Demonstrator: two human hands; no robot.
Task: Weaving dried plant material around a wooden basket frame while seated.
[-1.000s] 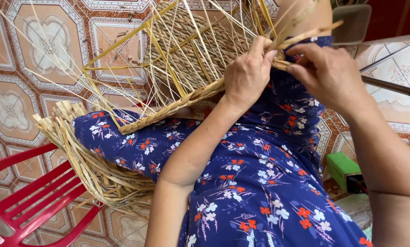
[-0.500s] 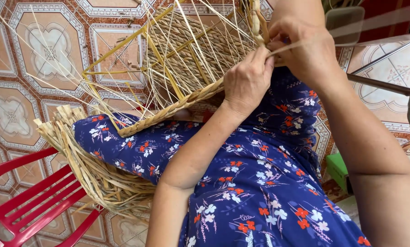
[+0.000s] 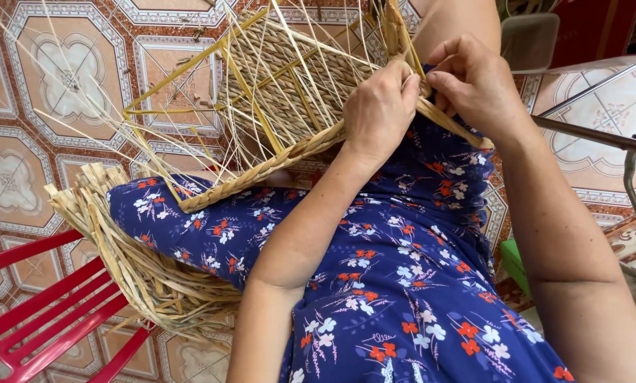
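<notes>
A half-woven basket (image 3: pixel 282 92) of pale straw rests tilted on the lap of a seated person in a blue floral dress (image 3: pixel 375 284), its braided rim running from about 8 o'clock up toward 2 o'clock across the scene. Both hands meet at the rim's upper end, near 1 o'clock. The left hand (image 3: pixel 378 110) lies knuckles-up over the braid, its fingers curled down and closed on the woven edge. The right hand (image 3: pixel 474 85) sits just beside it, touching it at the fingertips, with thumb and forefinger pinched narrowly on a thin strand at the rim; the strand itself is too fine to follow beyond the grip. Loose straw stakes (image 3: pixel 155 120) fan out from the basket's yellow frame toward 10 and 11 o'clock, standing free above the patterned tile floor (image 3: pixel 48 85). A bundle of flat dried straw (image 3: pixel 126 255) hangs over the person's knee at 8 o'clock, its ends drooping toward a red plastic chair (image 3: pixel 41 312) in the lower-left corner. At 3 o'clock a metal rail (image 3: pixel 594 138) crosses behind the right forearm, and a small green object (image 3: pixel 514 259), partly hidden by the dress, sits on the floor below it.
</notes>
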